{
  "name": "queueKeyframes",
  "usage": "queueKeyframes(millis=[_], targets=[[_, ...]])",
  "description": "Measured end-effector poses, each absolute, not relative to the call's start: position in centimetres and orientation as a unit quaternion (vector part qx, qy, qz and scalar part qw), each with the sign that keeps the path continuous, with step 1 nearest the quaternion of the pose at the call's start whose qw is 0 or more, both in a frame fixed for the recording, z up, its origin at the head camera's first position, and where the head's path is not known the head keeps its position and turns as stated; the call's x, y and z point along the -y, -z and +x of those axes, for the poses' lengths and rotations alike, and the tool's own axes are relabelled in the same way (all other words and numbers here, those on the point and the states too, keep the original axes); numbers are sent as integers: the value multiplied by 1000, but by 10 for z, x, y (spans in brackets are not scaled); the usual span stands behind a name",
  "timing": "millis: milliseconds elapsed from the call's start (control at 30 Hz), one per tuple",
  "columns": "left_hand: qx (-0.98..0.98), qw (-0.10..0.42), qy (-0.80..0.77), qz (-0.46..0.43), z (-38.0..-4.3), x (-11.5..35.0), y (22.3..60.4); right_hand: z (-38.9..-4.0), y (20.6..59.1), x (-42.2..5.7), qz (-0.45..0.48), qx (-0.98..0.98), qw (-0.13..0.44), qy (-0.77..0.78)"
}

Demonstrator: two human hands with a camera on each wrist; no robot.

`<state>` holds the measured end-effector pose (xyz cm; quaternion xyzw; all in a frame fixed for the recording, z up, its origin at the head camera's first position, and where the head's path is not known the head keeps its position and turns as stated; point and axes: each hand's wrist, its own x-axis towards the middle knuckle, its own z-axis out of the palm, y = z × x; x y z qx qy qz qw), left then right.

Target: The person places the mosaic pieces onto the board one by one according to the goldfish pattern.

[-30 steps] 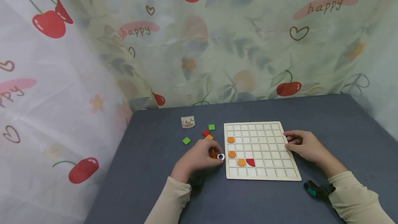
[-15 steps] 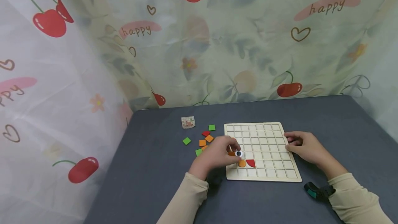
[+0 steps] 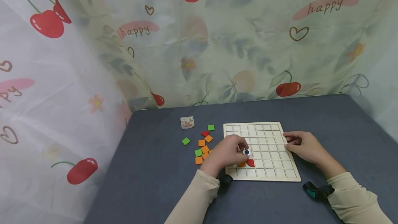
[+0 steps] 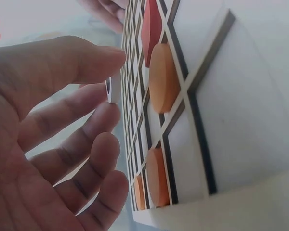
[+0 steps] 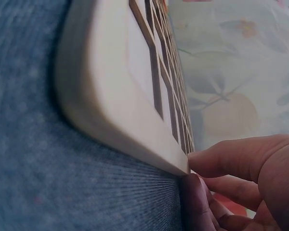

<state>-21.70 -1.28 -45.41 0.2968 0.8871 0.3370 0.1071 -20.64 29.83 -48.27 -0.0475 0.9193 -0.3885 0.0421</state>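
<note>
My left hand pinches a small white disc with a black round centre, like an eye piece, between thumb and fingers. It is above the left part of a pale wooden grid board. In the left wrist view the disc stands on edge, apart from the board. Below the fingers, a red quarter-round piece and a partly covered orange disc sit in neighbouring cells. Two more orange discs show in the left wrist view, one nearer. My right hand holds the board's right edge between thumb and fingers.
Left of the board lie several loose orange squares, green squares and a red piece. A small printed pattern card lies behind them. A patterned curtain hangs behind the dark grey table.
My left hand has carried the eye piece rightward from beside the board's left edge to above its cells, uncovering loose squares. The right hand has stayed at the board's right edge.
</note>
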Motion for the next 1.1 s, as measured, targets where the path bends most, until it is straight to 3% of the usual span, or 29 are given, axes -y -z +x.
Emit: queueKeyframes(millis=[1100], targets=[[-892, 114, -317, 300, -217, 3, 458, -208, 483, -299, -55, -919, 35, 388]])
